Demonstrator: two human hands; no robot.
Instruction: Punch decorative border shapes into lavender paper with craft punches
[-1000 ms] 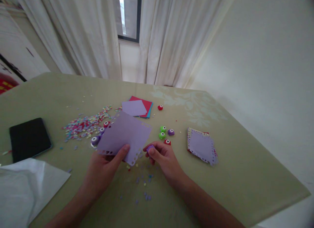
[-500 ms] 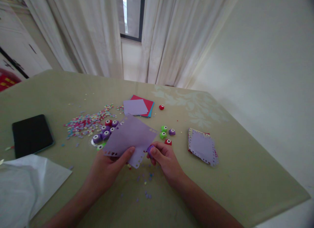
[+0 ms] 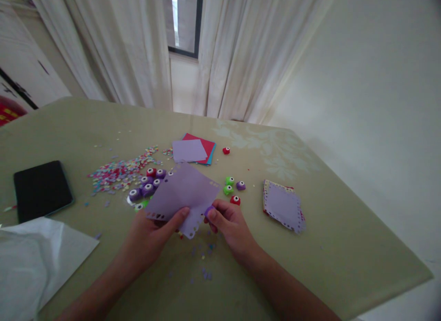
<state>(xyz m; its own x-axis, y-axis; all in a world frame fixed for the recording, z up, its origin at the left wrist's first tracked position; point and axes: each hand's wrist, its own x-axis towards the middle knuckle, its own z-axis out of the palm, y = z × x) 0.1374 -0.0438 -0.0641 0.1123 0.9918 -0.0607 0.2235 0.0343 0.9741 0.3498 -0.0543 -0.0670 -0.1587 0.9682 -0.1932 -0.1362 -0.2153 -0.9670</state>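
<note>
A sheet of purple paper [image 3: 188,190] with small holes along parts of its edges is pinched in my left hand [image 3: 156,236], thumb on top. My right hand [image 3: 229,224] grips a purple craft punch [image 3: 208,211] at the sheet's right edge; the fingers cover most of it. Left of the sheet, several purple punches [image 3: 148,189] and a red punch [image 3: 151,172] cluster, partly hidden by the paper. Beyond my right hand sit green punches [image 3: 228,189], another purple punch [image 3: 240,186] and a red one [image 3: 235,200].
Paper confetti [image 3: 119,174] is heaped at left. Square coloured sheets [image 3: 189,151] lie at the back, near a lone red punch [image 3: 226,150]. A stack of hole-edged paper [image 3: 283,205] rests at right. A black tablet [image 3: 43,190] and a white sheet [image 3: 65,252] occupy the left side.
The right hand and its punch have shifted very slightly left and down along the sheet's edge. The left hand and the paper look almost unmoved.
</note>
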